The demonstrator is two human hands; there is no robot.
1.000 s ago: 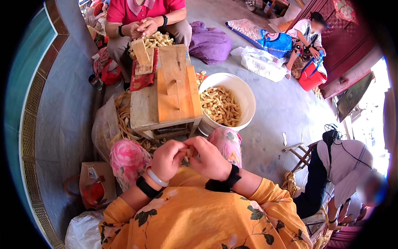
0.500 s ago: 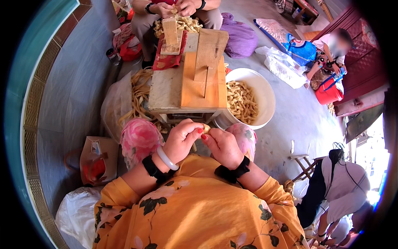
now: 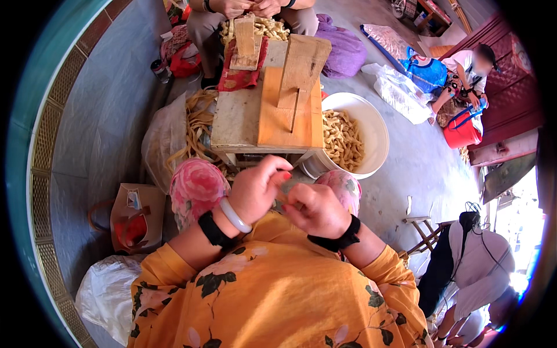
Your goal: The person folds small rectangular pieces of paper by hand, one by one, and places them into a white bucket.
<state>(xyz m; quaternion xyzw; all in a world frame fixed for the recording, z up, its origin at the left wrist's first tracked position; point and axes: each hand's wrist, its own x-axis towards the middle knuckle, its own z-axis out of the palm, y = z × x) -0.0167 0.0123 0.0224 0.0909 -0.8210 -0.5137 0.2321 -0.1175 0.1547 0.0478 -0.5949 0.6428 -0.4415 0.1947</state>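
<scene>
A tan piece (image 3: 282, 198), blurred, shows between the loosely curled left hand (image 3: 258, 187) and more tightly bent right hand (image 3: 319, 210), slightly apart near the counter (image 3: 235, 124), exact grip unclear.

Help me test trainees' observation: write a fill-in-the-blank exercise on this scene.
The pale bangle circles the ____ wrist.
The right hand has a ____ band at its wrist.
The white bucket stands on the ____ side of the table.
The cloth on the table is ____.
Missing words: left; black; right; red.
</scene>
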